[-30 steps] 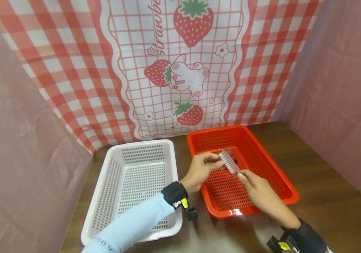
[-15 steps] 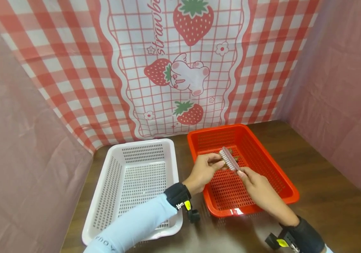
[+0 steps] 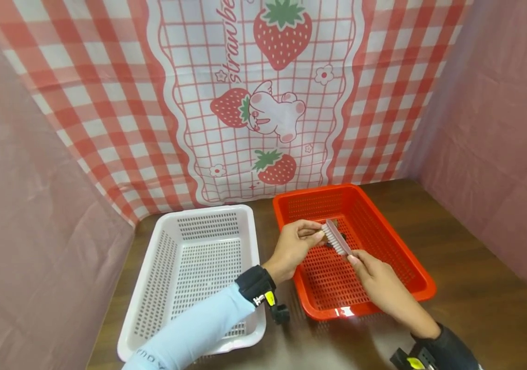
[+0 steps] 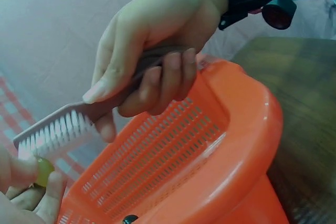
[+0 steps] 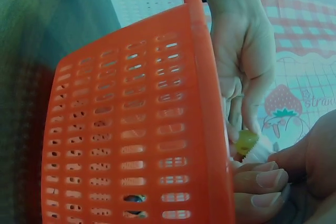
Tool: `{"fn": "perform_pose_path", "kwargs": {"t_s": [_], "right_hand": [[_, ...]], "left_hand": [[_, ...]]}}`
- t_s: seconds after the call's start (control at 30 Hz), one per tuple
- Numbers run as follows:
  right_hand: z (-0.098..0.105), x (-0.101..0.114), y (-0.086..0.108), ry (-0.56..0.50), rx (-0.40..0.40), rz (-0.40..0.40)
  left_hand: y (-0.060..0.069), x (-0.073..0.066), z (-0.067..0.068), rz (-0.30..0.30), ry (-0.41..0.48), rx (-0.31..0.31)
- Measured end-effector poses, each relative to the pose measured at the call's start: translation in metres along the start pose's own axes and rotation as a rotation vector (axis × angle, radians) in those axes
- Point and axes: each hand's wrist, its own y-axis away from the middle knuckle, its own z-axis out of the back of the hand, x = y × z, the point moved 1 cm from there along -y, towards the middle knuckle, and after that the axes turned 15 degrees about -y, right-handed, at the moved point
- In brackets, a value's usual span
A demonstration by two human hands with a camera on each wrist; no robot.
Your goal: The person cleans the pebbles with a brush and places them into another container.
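Brush (image 3: 337,239), gripped by the right hand (image 3: 376,280) above the red basket (image 3: 370,307), seems to touch the yellow-green piece (image 4: 44,172) the left hand (image 3: 291,247) pinches; a hard stroke could flick that piece loose.

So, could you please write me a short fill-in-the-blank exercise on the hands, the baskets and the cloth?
1. The right hand grips a ____ with white bristles.
2. The left hand pinches a small yellow-green object; behind its black wristband is a light blue ____.
3. Beside the red basket stands another basket, coloured ____.
4. The fruit printed on the patterned cloth is the ____.

Missing words: brush; sleeve; white; strawberry.
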Motion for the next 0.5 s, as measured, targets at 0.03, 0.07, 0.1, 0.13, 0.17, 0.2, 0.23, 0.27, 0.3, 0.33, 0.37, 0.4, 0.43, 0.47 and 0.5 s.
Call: {"fn": "perform_pose_path", "kwargs": {"t_s": [0.03, 0.07, 0.1, 0.13, 0.17, 0.2, 0.23, 0.27, 0.3, 0.33, 0.37, 0.4, 0.43, 0.47, 0.5], "right_hand": [[-0.0001, -0.0002, -0.0001, -0.005, -0.003, 0.0], [-0.0002, -0.0003, -0.0004, -0.018, -0.006, 0.0], [-0.0003, 0.0, -0.0011, -0.027, -0.008, 0.0], [-0.0003, 0.0005, -0.0013, -0.03, -0.01, -0.001], [-0.0003, 0.0011, -0.0009, -0.026, -0.01, 0.003], [-0.0002, 0.0016, 0.0, -0.026, -0.002, -0.001], [0.0001, 0.0025, 0.0013, -0.028, 0.005, -0.007], [0.0004, 0.0026, 0.0024, -0.029, 0.01, -0.013], [0.0007, 0.0024, 0.0033, -0.025, 0.013, -0.013], [0.0009, 0.0028, 0.004, -0.023, 0.014, -0.014], [0.001, 0.0028, 0.0041, -0.028, 0.016, -0.015], [0.001, 0.0026, 0.0033, -0.035, 0.015, -0.019], [0.0009, 0.0025, 0.0026, -0.034, 0.007, -0.014], [0.0007, 0.0023, 0.0022, -0.037, 0.002, -0.012], [0.0005, 0.0022, 0.0025, -0.034, -0.002, -0.007]], "left_hand": [[-0.0004, 0.0002, -0.0001, 0.002, 0.005, 0.009], [-0.001, 0.0005, -0.0004, -0.002, 0.007, 0.016], [-0.0014, 0.0009, -0.0005, -0.005, 0.006, 0.024], [-0.0016, 0.0011, -0.0002, -0.008, 0.006, 0.026], [-0.0016, 0.0012, 0.0003, -0.009, 0.001, 0.022], [-0.0016, 0.0018, 0.0012, -0.004, -0.005, 0.015], [-0.0013, 0.0024, 0.0021, -0.001, -0.01, 0.009], [-0.0011, 0.0029, 0.0024, 0.003, -0.008, 0.004], [-0.0007, 0.0035, 0.0023, 0.01, -0.01, 0.007], [0.0, 0.0039, 0.0018, 0.01, -0.015, 0.019], [0.0008, 0.0043, 0.0004, 0.013, -0.031, 0.034], [0.0019, 0.0042, -0.0014, 0.014, -0.044, 0.056], [0.0031, 0.0041, -0.0034, 0.012, -0.054, 0.08], [0.004, 0.0039, -0.0053, 0.01, -0.06, 0.095], [0.0047, 0.0039, -0.0066, 0.008, -0.061, 0.104]]}}
